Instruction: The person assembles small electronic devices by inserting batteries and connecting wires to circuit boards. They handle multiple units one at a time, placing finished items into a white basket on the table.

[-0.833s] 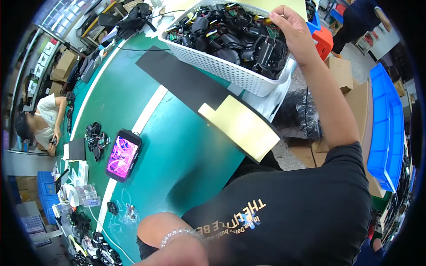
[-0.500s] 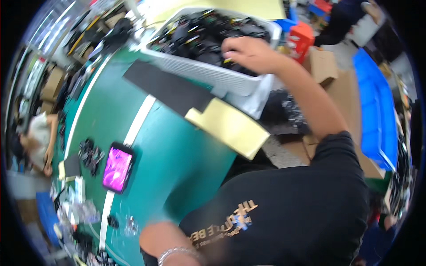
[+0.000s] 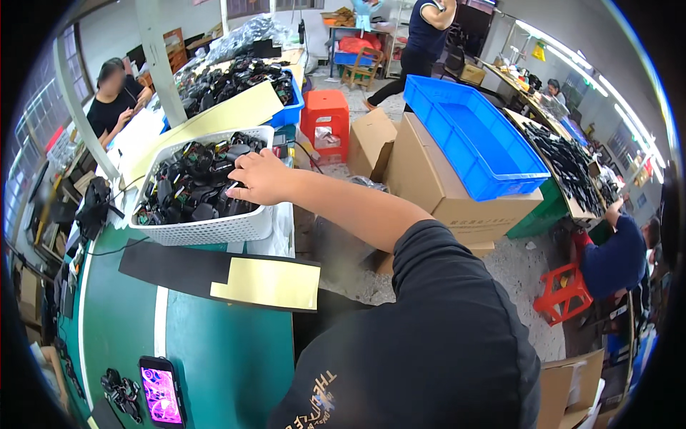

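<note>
From my head view, my right hand [image 3: 261, 177] is at the right side of the white basket [image 3: 214, 232], fingers slightly apart over the black parts [image 3: 182, 182], which lie under and left of it; I cannot tell whether I grip one. My left hand is out of sight. Nearer, a black strip [image 3: 171, 268] bearing yellow paper [image 3: 275, 281] lies before the basket; a phone [image 3: 161, 393] lies near left. Far right, a blue tray [image 3: 493, 154] tops a carton [image 3: 436, 168].

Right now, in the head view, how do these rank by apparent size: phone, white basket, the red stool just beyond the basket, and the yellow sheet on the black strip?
1. White basket
2. Yellow sheet
Unranked, both smaller: phone and red stool look alike, and the stool stands farther away.
</note>
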Demonstrator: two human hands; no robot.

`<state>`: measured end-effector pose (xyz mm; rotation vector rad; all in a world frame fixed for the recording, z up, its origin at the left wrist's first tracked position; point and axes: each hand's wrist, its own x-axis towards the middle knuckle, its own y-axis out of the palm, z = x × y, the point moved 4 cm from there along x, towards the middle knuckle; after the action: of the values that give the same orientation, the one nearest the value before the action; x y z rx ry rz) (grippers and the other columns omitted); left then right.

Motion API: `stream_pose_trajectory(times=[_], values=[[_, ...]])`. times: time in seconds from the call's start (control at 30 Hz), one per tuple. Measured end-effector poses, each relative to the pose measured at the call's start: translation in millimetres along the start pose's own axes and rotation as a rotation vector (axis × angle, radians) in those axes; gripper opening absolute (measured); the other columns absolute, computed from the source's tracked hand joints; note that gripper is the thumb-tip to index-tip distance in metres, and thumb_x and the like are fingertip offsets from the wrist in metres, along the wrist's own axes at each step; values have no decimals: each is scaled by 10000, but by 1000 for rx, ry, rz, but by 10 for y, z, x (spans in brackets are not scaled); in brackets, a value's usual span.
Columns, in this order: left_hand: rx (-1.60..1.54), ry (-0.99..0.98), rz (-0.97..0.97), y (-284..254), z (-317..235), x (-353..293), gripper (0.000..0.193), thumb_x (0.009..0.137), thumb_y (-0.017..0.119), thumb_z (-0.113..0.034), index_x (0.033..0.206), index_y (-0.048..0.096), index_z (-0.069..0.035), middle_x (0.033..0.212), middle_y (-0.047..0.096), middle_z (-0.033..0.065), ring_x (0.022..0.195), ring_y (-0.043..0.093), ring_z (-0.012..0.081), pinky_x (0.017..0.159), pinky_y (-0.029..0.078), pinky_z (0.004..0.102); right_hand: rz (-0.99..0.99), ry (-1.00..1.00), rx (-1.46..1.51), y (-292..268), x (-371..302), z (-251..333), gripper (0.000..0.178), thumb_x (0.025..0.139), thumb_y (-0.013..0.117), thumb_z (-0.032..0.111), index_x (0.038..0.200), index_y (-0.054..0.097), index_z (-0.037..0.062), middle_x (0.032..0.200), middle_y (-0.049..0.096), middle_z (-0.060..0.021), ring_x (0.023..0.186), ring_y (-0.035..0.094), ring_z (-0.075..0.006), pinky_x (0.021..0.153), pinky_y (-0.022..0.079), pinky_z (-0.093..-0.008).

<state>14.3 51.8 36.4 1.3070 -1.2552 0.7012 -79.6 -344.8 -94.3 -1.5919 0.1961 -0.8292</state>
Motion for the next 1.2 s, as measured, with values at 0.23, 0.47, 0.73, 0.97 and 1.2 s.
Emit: stream_pose_trajectory(times=[0.23, 0.47, 0.73, 0.97, 1.2], values=[[-508, -803, -281, -212, 298, -260, 480, 950, 375, -459, 1200, 515, -73, 1214, 532, 189, 1082, 522, 337, 905, 438, 485, -487, -353, 334, -528, -85, 1029, 471, 801, 605, 305, 1176, 501, 41, 1152, 515, -164, 1098, 468, -327, 918, 325, -423], [-475, -605, -153, 23, 246, -404, 469, 952, 382, -414, 1206, 501, -39, 1228, 521, 192, 1115, 506, 328, 943, 407, 453, -85, -747, 700, -53, -337, 2494, 467, 782, 627, 234, 1182, 484, 40, 1120, 514, -149, 1110, 449, -332, 942, 328, -419], [-258, -402, 151, 418, 623, -551, 457, 953, 390, -364, 1213, 486, -1, 1244, 509, 195, 1153, 488, 317, 987, 371, 416, 117, -784, 912, 251, -421, 3169, 409, 798, 613, 177, 1152, 478, 23, 1085, 518, -161, 1080, 474, -334, 935, 346, -415], [-76, -370, 379, 280, 613, -393, 447, 955, 397, -320, 1219, 472, 33, 1258, 499, 197, 1186, 472, 307, 1025, 340, 384, 171, -426, 1328, 653, 316, 3877, 343, 818, 617, 160, 1104, 506, 6, 1063, 540, -141, 1054, 509, -283, 932, 380, -395], [-135, -219, -240, -236, -922, -438, 489, 990, 308, -355, 1258, 450, 29, 1266, 463, 237, 1129, 492, 360, 955, 378, 441, 344, -867, 511, 977, 966, 5182, 366, 768, 653, 310, 1073, 603, 114, 1135, 563, -121, 1106, 528, -281, 923, 426, -418]])
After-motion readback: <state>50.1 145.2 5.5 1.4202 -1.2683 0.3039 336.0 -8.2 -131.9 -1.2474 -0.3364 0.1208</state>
